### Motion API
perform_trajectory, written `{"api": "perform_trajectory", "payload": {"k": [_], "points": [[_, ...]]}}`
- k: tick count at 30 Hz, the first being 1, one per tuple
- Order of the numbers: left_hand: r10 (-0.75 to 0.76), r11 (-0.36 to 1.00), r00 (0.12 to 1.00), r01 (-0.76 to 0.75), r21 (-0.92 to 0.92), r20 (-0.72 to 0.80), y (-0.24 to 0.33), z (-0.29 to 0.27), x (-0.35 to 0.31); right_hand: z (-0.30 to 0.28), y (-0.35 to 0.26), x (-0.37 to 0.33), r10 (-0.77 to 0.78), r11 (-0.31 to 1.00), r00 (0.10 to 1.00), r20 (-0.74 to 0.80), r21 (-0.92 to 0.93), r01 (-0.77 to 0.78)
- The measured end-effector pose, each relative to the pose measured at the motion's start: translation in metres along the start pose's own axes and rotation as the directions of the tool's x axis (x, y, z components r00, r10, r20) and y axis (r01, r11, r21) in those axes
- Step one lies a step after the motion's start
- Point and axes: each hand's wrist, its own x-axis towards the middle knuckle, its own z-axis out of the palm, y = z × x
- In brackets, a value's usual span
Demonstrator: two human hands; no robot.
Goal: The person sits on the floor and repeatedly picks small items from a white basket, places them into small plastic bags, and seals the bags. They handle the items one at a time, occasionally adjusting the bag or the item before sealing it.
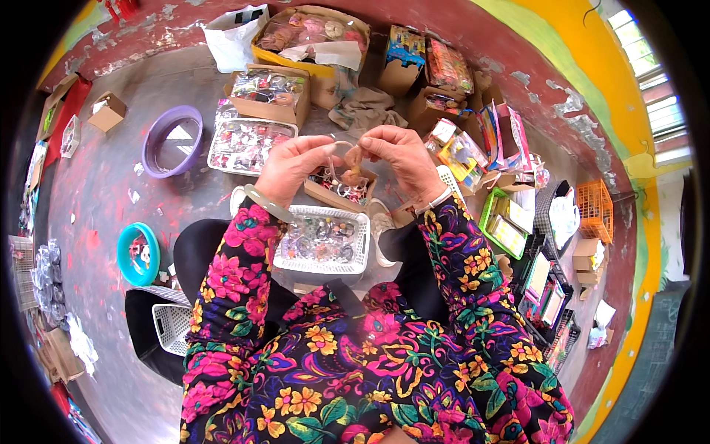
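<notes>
Both my hands are raised in front of me over the boxes. Between them is a pale, thin hair band with a tan-pink bow on it. My left hand pinches the pale loop between thumb and fingertips. The bow end is pinched by the fingertips of my right hand. Just below sits a small cardboard box of mixed hair ties. Nearer me, a white perforated basket holds several clear-bagged small items.
A white basket of packets and cardboard boxes stand ahead. Leftward on the floor are a purple basin and a teal basin. Rightward, a green basket, dark crates and an orange crate line the wall.
</notes>
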Motion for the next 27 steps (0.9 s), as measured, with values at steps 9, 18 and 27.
{"api": "perform_trajectory", "payload": {"k": [9,18,27], "points": [[0.089,0.989,0.996,-0.089,0.114,0.007,-0.014,-0.011,0.007,0.005,0.006,0.001,0.011,0.996,1.0,-0.015,-0.086,-0.013],[0.046,0.982,0.975,-0.004,0.188,-0.218,-0.005,-0.022,0.003,-0.004,0.017,0.001,0.001,0.987,0.999,-0.042,-0.16,-0.007],[0.068,0.996,0.96,-0.082,-0.04,-0.271,-0.002,-0.05,0.004,0.001,0.096,0.005,0.051,0.57,0.996,0.077,-0.821,0.035]]}}
